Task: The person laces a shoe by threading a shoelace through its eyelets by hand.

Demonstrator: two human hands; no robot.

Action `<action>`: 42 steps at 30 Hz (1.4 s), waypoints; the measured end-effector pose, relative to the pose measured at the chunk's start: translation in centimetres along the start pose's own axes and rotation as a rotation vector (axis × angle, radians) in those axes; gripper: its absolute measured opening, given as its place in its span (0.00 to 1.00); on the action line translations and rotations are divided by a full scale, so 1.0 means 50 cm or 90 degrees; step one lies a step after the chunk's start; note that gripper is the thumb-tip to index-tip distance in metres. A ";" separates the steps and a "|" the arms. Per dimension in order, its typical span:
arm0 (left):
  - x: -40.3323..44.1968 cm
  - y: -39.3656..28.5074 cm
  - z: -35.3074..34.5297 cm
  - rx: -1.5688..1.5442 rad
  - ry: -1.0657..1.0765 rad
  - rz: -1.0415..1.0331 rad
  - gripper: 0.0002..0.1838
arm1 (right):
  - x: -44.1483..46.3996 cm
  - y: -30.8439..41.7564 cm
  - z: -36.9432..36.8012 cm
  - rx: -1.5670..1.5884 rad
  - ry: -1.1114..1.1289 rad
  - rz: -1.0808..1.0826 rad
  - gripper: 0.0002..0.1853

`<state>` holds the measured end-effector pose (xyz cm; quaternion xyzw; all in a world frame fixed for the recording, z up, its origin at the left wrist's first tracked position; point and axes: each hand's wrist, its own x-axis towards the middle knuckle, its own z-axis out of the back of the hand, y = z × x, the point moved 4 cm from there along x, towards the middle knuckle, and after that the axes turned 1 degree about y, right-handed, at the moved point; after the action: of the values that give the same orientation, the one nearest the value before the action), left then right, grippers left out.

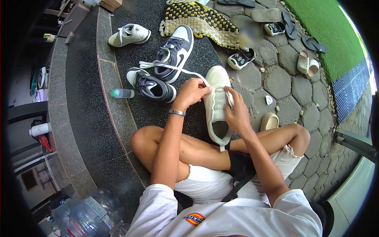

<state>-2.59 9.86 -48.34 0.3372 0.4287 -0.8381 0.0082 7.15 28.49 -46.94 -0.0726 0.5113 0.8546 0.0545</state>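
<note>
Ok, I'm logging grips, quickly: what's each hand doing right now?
Left hand: closed, pinching the white shoelace at the off-white sneaker's eyelets.
Right hand: closed on the off-white sneaker's opposite eyelet edge.

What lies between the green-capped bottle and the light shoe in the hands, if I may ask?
In the head view, a dark-and-white sneaker beside the bottle, then the left hand at the light shoe.

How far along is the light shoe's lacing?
Done: little, if anything; nothing visibly crosses most of the tongue. In hand: left hand on the lace, right hand gripping the light shoe. Left: probably most of the threading, as a long run of lace lies loose.
</note>
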 end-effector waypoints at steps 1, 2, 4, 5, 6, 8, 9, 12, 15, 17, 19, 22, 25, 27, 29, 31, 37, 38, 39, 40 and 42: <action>0.000 -0.002 0.000 0.005 0.004 0.000 0.15 | 0.000 0.000 0.000 -0.003 0.002 -0.001 0.32; -0.001 -0.004 -0.001 0.017 -0.001 0.001 0.16 | 0.000 0.001 -0.001 -0.006 0.004 -0.002 0.32; -0.001 -0.006 -0.005 0.041 -0.011 0.002 0.17 | 0.001 0.003 -0.003 -0.023 0.002 0.010 0.31; 0.002 -0.003 -0.006 0.063 -0.028 -0.004 0.18 | 0.001 0.004 -0.006 -0.037 -0.001 0.023 0.31; 0.008 0.000 -0.009 0.086 -0.046 -0.011 0.19 | 0.002 0.005 -0.009 -0.051 -0.003 0.036 0.31; 0.003 0.001 -0.016 0.121 -0.069 -0.019 0.22 | 0.001 0.008 -0.011 -0.054 0.009 0.032 0.31; -0.002 0.002 -0.020 0.134 -0.077 -0.024 0.23 | 0.004 0.008 -0.010 -0.056 0.013 0.032 0.32; -0.024 0.009 -0.031 0.123 -0.087 -0.028 0.26 | 0.006 0.004 -0.005 -0.012 0.031 0.016 0.31; -0.045 0.032 -0.023 0.021 -0.071 -0.005 0.24 | 0.013 -0.002 -0.003 -0.119 -0.020 0.118 0.25; -0.049 0.053 -0.023 -0.051 -0.066 0.006 0.21 | 0.021 0.029 0.004 -0.138 -0.035 0.189 0.20; -0.057 0.064 -0.023 -0.121 -0.045 0.013 0.17 | 0.030 0.045 -0.004 -0.171 -0.031 0.219 0.16; -0.060 0.067 -0.019 -0.146 -0.030 0.006 0.16 | 0.050 0.052 -0.032 -0.249 -0.013 0.194 0.11; -0.061 0.063 -0.016 -0.156 -0.012 0.003 0.14 | 0.081 0.069 -0.052 -0.339 -0.023 0.165 0.09; -0.065 0.058 -0.014 -0.151 -0.012 -0.002 0.13 | 0.097 0.078 -0.063 -0.390 -0.030 0.154 0.09; -0.063 0.055 -0.010 -0.158 -0.015 -0.007 0.12 | 0.101 0.085 -0.076 -0.421 -0.039 0.160 0.08; -0.059 0.058 -0.011 -0.178 -0.017 -0.006 0.11 | 0.104 0.089 -0.087 -0.453 -0.038 0.172 0.08; -0.036 0.057 -0.022 -0.171 -0.032 -0.013 0.12 | 0.104 0.075 -0.095 -0.442 -0.012 0.221 0.09; -0.036 0.054 -0.025 -0.145 -0.037 -0.011 0.12 | 0.101 0.074 -0.088 -0.423 -0.006 0.228 0.10; -0.039 0.054 -0.026 -0.138 -0.048 -0.015 0.13 | 0.098 0.073 -0.084 -0.404 0.001 0.234 0.10; -0.042 0.053 -0.027 -0.132 -0.058 -0.018 0.13 | 0.096 0.073 -0.083 -0.410 0.004 0.243 0.10; -0.050 0.051 -0.025 -0.119 -0.080 -0.024 0.15 | 0.097 0.077 -0.084 -0.422 0.009 0.261 0.10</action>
<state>0.83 8.48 -49.22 0.2735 0.5097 -0.8142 0.0506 2.04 23.06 -46.46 0.0115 0.2116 0.9661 -0.1474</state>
